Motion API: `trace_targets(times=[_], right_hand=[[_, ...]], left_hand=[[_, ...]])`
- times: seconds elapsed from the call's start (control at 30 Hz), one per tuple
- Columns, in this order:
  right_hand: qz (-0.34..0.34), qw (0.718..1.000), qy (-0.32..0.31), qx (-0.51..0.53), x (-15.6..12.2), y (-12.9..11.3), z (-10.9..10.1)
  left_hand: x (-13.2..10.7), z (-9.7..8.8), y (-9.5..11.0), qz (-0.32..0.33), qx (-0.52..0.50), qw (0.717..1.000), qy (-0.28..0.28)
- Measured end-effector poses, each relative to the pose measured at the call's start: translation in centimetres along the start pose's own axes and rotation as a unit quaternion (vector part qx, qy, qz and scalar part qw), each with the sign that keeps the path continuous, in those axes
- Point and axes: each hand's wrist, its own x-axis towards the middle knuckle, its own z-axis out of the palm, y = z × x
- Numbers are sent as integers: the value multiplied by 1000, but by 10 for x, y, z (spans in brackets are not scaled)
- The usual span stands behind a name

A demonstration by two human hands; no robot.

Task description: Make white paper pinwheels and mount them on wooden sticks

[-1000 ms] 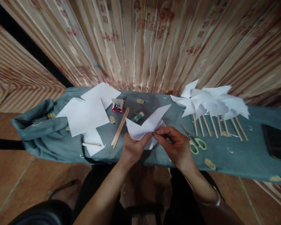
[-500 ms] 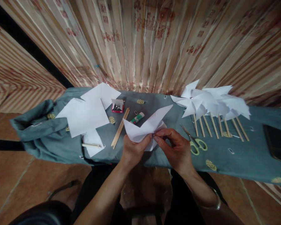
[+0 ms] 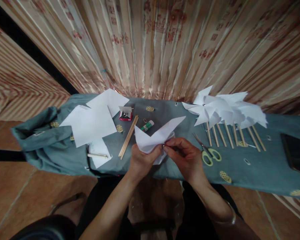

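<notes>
At the cloth-covered counter's (image 3: 252,166) near edge, left hand (image 3: 142,160) and right hand (image 3: 187,159) pinch a folded white paper sheet (image 3: 155,136), now gathered slightly tighter.

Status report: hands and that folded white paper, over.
Both pinching: left hand, right hand, on folded white paper piece at its middle, over grey cloth-covered table. Green-handled scissors lie apart, right of right hand.
</notes>
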Motion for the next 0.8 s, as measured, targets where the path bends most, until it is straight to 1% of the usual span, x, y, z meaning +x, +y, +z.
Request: trace_targets(times=[0.2,0.37,0.63,0.8], right_hand=[[10,1000,-1,4,0,0,1],[24,999,-3,44,1,1,0],[57,994,-1,95,2,0,0],[62,993,4,101,3,-1,0]], left_hand=[[2,-3,5,5,-1,1000,-19],[2,-3,10,0,-21,999,-49],[3,-3,5,-12,-56,996,-68],[4,-3,6,-18,-67,996,-64]])
